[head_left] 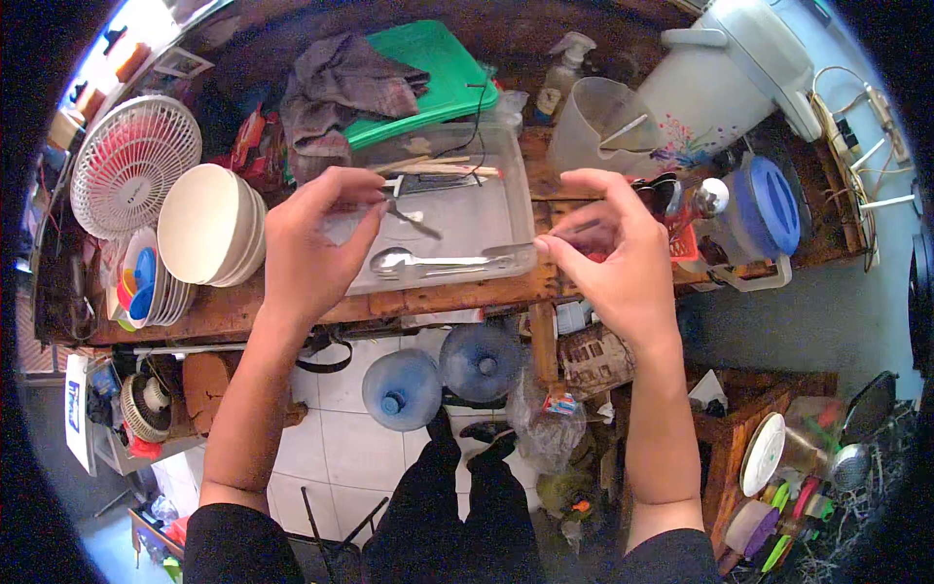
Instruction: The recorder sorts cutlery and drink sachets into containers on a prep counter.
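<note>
My left hand (326, 234) is over the left part of a clear plastic tub (523, 185), thumb and fingers pinching a slim metal utensil (416, 224). Blur hides what kind it is. On the right, my right hand (618, 243) pinches another thin metal utensil (508, 250) near the tub's front right corner; its end points left, and its kind is unclear. Below and between the hands, a metal spoon (394, 262) lies along the tub's near side. Wooden sticks (448, 167) and a dark flat piece (443, 183) rest farther back inside.
Stacked white bowls (206, 226) and a white basket (136, 165) stand left. Behind are a green lid (438, 73) and grey cloth (341, 83). At right are a clear pitcher (593, 127), a large white dispenser (725, 83) and a blue-lidded jug (773, 204). Blue water bottles (401, 387) stand below.
</note>
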The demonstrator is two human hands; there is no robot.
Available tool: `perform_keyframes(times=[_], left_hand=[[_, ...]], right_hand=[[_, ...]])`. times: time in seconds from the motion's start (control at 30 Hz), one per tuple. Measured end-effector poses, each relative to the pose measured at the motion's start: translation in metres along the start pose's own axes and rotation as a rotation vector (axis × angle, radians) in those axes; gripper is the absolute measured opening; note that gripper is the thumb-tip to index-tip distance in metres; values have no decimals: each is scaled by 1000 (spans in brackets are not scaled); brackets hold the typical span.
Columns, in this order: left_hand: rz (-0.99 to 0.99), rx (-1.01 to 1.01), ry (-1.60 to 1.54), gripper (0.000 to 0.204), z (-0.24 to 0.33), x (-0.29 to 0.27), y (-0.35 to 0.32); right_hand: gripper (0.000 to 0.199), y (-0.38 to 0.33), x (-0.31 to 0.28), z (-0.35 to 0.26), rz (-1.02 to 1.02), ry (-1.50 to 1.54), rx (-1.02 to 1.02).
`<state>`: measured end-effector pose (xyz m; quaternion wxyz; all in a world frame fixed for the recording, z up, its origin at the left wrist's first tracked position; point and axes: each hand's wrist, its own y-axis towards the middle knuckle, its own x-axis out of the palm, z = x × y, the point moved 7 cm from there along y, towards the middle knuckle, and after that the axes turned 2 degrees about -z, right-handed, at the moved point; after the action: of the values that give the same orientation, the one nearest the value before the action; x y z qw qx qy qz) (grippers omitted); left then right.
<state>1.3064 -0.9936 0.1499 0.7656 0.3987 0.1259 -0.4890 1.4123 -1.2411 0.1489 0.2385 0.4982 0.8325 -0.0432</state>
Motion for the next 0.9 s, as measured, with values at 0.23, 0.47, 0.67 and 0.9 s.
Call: perform_keyframes(times=[0.23,0.47,0.67,0.9], left_hand=[[154,139,-306,18,81,12,37],[100,340,-532,24,166,80,85],[-20,227,-420,18,180,170,93],[-228,83,-379,20,167,228,88]], right_hand=[[53,-20,-89,-12,176,309,-146],[58,-31,-185,-16,352,87,-286],[58,-18,-196,39,225,-171,-64],[57,-18,-187,65,90,-156,-120]])
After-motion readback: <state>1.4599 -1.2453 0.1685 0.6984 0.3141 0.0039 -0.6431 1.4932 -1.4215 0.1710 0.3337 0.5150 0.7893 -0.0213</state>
